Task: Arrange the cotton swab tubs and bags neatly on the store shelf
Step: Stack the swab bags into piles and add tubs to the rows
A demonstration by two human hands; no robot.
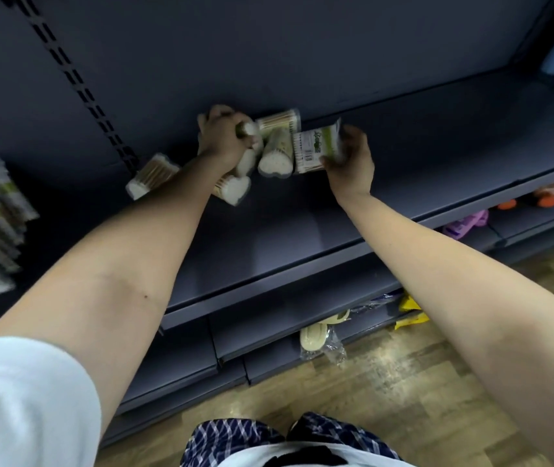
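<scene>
Left hand [223, 136]: your fingers clenched around a swab tub [248, 129].
Right hand [349, 161]: you grip a green-labelled swab bag [316, 147].
Shelf [269, 237]: more tubs lying between.

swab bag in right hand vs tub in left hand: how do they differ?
The bag is flat and rectangular with a green printed label and barcode; the tub is rounded, no label showing. The right hand pinches the bag by its edge; the left hand wraps over the tub, hiding most of it. Both hold cotton swabs.
</scene>
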